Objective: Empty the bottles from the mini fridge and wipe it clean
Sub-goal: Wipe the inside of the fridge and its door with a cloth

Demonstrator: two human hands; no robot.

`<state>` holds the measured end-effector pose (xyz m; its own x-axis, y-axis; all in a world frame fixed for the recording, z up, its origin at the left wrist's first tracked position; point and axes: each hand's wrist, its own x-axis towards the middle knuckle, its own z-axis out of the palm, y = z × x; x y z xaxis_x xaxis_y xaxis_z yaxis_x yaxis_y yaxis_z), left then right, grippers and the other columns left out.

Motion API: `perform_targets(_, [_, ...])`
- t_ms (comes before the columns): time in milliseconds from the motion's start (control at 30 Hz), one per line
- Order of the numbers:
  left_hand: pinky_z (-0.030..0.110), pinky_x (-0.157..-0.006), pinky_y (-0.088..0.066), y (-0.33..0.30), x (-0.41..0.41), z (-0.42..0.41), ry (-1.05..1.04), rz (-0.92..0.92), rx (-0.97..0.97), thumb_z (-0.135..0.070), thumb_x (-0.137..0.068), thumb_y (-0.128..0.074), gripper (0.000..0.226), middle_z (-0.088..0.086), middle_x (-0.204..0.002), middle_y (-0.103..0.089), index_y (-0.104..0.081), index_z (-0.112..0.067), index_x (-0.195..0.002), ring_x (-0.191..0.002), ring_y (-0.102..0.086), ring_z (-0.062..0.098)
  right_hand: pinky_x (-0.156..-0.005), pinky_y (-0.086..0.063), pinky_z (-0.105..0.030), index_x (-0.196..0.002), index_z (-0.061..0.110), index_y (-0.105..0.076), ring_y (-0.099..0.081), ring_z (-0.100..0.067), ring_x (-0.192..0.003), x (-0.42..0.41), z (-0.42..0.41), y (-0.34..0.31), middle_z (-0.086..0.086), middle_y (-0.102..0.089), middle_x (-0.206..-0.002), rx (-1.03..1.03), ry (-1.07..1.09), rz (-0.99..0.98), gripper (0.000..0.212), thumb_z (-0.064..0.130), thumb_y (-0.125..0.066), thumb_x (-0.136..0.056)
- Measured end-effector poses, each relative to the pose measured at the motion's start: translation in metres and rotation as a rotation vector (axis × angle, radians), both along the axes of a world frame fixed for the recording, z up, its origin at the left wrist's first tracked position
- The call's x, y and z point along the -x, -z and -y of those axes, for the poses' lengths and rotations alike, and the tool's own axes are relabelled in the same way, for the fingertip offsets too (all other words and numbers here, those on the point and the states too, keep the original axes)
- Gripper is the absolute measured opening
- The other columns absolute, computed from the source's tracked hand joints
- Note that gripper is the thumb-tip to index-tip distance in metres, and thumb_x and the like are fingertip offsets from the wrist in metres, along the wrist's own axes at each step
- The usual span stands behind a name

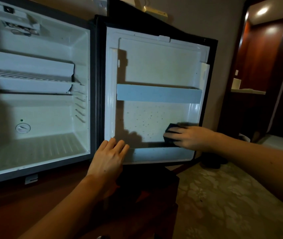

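The right hand (187, 137) grips a dark sponge (171, 131) against the speckled door liner (154, 69); the left hand (109, 156) – fingers straight – braces the door's edge. Should that brace slip, the door may swing away – leaving specks.

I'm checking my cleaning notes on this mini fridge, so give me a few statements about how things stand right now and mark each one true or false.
1. The fridge door stands open. True.
2. The right hand presses a dark sponge against the door's inner panel. True.
3. Bottles stand on the door shelf. False: no bottles show on it.
4. The left hand holds a spray bottle. False: it holds nothing, fingers straight at the door's lower corner.
5. Dark specks dot the door panel below the shelf. True.
6. The fridge compartment is full of bottles. False: no bottles show in it.
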<state>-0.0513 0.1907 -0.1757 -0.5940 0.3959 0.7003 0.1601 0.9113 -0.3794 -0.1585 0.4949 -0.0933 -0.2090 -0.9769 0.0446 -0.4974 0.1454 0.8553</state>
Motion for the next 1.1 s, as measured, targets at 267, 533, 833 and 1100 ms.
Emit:
perform_targets(267, [0.035,-0.059,-0.044,-0.001,0.001,0.001,-0.011,0.016,0.002,-0.024,-0.036,-0.088,0.063,0.004,-0.082,-0.057,-0.066,-0.012,-0.094,-0.073,-0.048,0.024,-0.095,-0.051,-0.048,-0.103,0.005,-0.071,-0.051,-0.041,-0.124,0.002,0.011,0.000,-0.021,-0.052,-0.138,0.328,-0.011,-0.073,0.030,0.001,-0.070,-0.073])
perform_targets(533, [0.036,-0.060,-0.047,-0.002,0.001,-0.001,-0.008,0.027,0.001,-0.027,-0.034,-0.090,0.070,0.005,-0.084,-0.059,-0.066,-0.011,-0.097,-0.075,-0.052,0.026,-0.092,-0.054,-0.046,-0.106,0.005,-0.069,-0.053,-0.041,-0.121,-0.002,0.013,-0.023,-0.022,-0.050,-0.139,0.441,0.057,-0.041,0.034,-0.002,-0.066,-0.074])
perform_targets(833, [0.035,-0.060,-0.045,-0.001,0.000,0.001,0.001,0.012,0.005,-0.025,-0.035,-0.088,0.066,0.005,-0.083,-0.057,-0.065,-0.011,-0.096,-0.074,-0.051,0.026,-0.093,-0.053,-0.050,-0.103,0.009,-0.072,-0.051,-0.038,-0.126,0.001,0.005,-0.004,-0.017,-0.050,-0.142,0.108,0.031,-0.011,0.026,0.005,-0.071,-0.077])
perform_targets(1100, [0.035,-0.060,-0.048,-0.002,0.001,0.001,-0.003,0.021,0.005,-0.028,-0.033,-0.090,0.070,0.005,-0.083,-0.059,-0.067,-0.011,-0.096,-0.075,-0.053,0.026,-0.095,-0.051,-0.048,-0.105,0.007,-0.071,-0.049,-0.040,-0.129,0.006,0.012,0.008,-0.018,-0.051,-0.141,0.153,-0.053,-0.025,0.028,0.002,-0.067,-0.078])
